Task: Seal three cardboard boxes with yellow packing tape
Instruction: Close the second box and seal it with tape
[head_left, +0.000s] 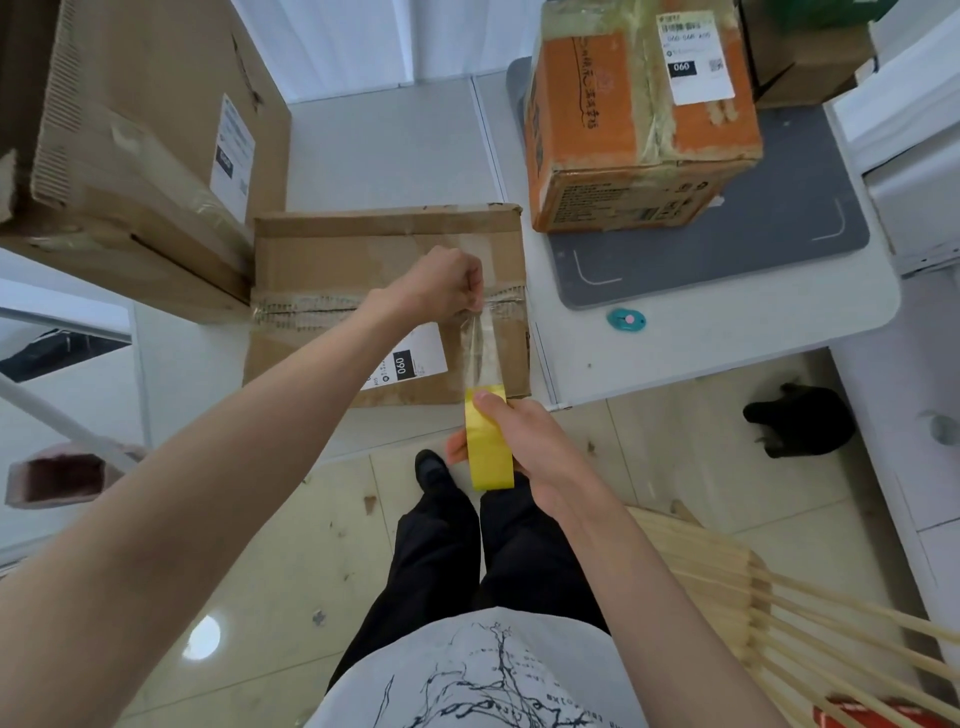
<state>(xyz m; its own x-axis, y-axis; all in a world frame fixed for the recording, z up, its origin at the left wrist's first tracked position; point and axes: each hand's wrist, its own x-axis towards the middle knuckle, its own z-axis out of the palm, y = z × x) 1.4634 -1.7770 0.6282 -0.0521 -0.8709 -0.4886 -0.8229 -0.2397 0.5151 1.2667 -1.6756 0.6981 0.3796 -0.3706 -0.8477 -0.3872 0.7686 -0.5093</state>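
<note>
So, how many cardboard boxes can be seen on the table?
3 clearly: a large brown box at the far left, a flat brown box in the middle under the hands, and an orange box on the grey mat. A dark one behind it may be another.

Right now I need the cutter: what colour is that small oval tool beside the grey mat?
Teal with a pink centre button, head view.

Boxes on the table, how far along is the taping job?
The orange box already carries tape bands. In hand: the left hand pinches the tape strip pulled from the yellow roll gripped by the right hand, over the flat box. The strip isn't stuck down; the large box looks left.
</note>
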